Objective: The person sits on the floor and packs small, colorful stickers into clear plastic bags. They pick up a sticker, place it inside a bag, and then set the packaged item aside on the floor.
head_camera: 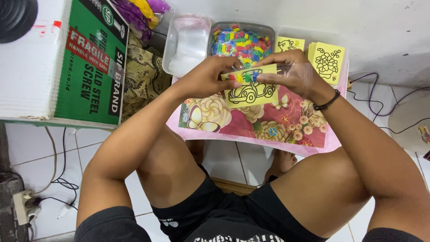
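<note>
- I see my left hand (204, 77) and my right hand (291, 71) meeting above the little table (333, 142), both pinched on the same yellow card (251, 89) with a car drawn in black outline.
- The left fingers are closed on the card's left top corner; the right fingers press on its top right edge. I judge the two-handed hold keeps the thin card flat and facing me.
- A few small coloured bits sit along the card's top edge under my fingertips; I cannot tell whether they are loose or stuck on.
- A clear plastic sleeve (309, 74) seems to wrap around my right hand, though its edges are hard to make out.
- The card hangs just above the flowered mat (286, 123), not touching it as far as I can tell.
- Just behind the hands stands a tub of coloured pieces (242, 42), within easy reach, which I take to be why it sits there.
- To its left is a clear tub of white bags (186, 45); to its right a tray holds more yellow cards (328, 60), stacked upright so the drawings show.
- A green cardboard box (92, 62) lies well off to the left, and cables (380, 105) trail on the floor to the right.
</note>
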